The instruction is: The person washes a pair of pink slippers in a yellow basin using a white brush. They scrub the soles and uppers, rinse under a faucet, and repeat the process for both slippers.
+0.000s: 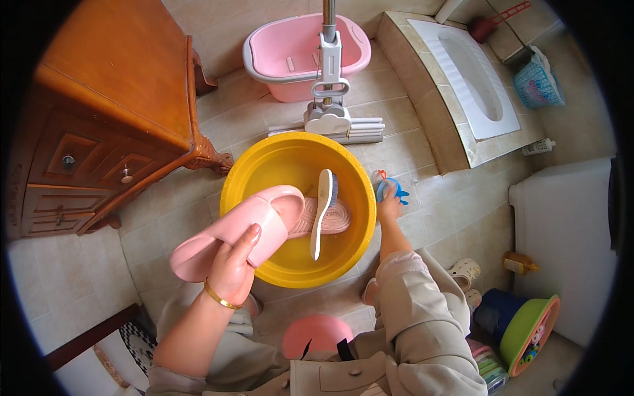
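Observation:
My left hand point(235, 270) grips a pink slide slipper point(257, 232) around its strap and holds it over the left side of a yellow basin point(299, 280). The basin holds water. A second pink slipper point(337, 218) lies in it, sole up. A white-handled scrubbing brush point(324, 198) with blue-grey bristles lies across that slipper. Beyond the basin's right rim, my right hand point(391, 205) reaches down to the floor. Its fingers are closed on a small blue plastic object point(403, 194) with a red piece; the fingers partly cover it, so its kind is unclear.
A flat mop point(328, 116) stands just beyond the basin, before a pink tub point(292, 91). On the left is a wooden cabinet point(124, 69); at upper right, a raised squat toilet point(475, 79). A green basin point(520, 331) and an amber bottle point(517, 263) are at right.

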A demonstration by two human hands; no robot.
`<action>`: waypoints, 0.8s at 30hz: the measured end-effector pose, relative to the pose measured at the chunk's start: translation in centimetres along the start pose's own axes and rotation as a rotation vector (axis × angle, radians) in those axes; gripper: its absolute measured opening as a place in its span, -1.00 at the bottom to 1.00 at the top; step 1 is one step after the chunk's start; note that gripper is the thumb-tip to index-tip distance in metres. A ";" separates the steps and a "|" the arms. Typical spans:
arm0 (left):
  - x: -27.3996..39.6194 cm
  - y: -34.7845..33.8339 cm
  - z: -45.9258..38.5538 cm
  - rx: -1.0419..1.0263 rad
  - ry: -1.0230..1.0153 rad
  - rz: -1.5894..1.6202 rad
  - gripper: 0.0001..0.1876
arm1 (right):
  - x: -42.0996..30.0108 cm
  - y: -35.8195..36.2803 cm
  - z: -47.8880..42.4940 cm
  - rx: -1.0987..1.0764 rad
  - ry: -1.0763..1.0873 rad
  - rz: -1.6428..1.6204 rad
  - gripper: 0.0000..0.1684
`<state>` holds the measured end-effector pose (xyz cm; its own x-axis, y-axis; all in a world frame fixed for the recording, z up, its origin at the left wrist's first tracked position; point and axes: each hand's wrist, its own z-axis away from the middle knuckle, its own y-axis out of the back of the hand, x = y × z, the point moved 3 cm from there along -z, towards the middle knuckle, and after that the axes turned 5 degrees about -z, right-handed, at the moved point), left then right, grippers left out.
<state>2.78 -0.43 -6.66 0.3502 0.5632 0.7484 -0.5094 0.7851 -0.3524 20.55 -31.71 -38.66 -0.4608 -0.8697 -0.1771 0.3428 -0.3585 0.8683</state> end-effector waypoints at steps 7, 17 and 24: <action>0.7 0.6 0.4 0.041 0.012 0.035 -0.51 | 0.7 -1.6 -1.7 -0.080 0.076 -0.125 -0.22; 2.3 2.2 0.3 0.082 -0.137 0.102 -0.50 | -6.3 5.3 -1.4 0.226 0.654 -1.564 -0.44; 3.7 1.5 0.6 0.050 -0.248 0.114 -0.52 | -19.2 9.5 14.9 -0.598 1.183 -0.919 -0.55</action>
<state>2.83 2.67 -4.14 0.0878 0.5622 0.8223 -0.5745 0.7029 -0.4193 20.40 -13.37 -20.11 0.0810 0.0440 -0.9957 0.7059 -0.7078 0.0261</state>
